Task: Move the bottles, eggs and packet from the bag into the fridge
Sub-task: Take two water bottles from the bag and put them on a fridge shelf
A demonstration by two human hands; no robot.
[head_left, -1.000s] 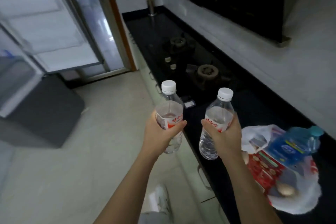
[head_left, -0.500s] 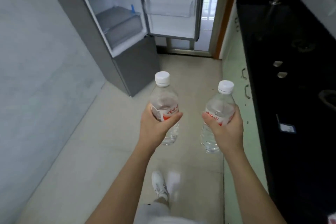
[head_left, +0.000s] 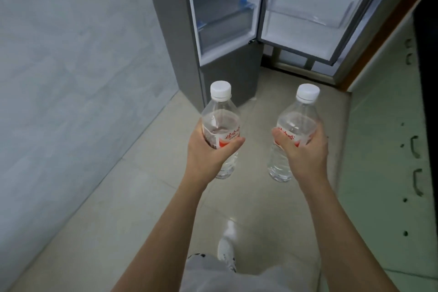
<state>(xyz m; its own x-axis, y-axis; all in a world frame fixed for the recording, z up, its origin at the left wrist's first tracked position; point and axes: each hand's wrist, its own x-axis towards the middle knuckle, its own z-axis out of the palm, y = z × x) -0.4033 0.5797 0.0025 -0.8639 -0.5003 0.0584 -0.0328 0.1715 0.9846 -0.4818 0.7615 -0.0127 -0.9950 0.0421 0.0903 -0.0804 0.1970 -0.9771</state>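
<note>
hands [head_left: 208, 152] gripping bottles [head_left: 221, 111], fridge [head_left: 170, 31] open ahead

Pale tiled floor [head_left: 142, 197], glossy, grout lines visible. Grey fridge [head_left: 170, 31] stands on it at far end, against left wall [head_left: 71, 78], door [head_left: 308, 7] swung open. White shoe [head_left: 226, 251] planted near bottom centre. Green cabinets [head_left: 379, 149] along right edge.

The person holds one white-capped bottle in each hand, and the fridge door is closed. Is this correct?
No, the head view shows the fridge door open. The rest is right: the left hand grips the left bottle and the right hand grips the right bottle, both white-capped.
</note>
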